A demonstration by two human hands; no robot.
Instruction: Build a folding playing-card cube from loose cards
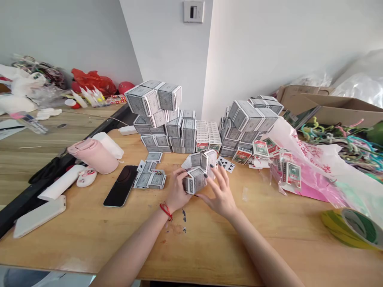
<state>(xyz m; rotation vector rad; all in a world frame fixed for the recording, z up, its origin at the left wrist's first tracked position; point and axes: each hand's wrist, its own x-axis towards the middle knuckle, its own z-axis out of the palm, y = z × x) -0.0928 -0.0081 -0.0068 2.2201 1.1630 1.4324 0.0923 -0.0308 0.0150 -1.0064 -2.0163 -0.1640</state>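
My left hand (178,192) is closed around a cube of folded playing cards (196,181) with grey patterned backs, low over the table. My right hand (222,193) has its fingers spread, with fingertips at the cube's right side and against another folded-card piece (208,160) behind it. Some loose cards (187,162) lie partly hidden behind the cube. A face-up card (226,164) with black pips rests beyond my right fingers. Left of my left hand, folded cards (149,175) lie in a small group.
Stacked card-cube structures stand at the back left (161,119) and back right (248,123), with card boxes (208,135) between them. A phone (120,186), a pink tumbler (95,155) and a white power bank (40,217) lie left. Yellow tape (338,229) sits right, near plastic wrapping (314,163).
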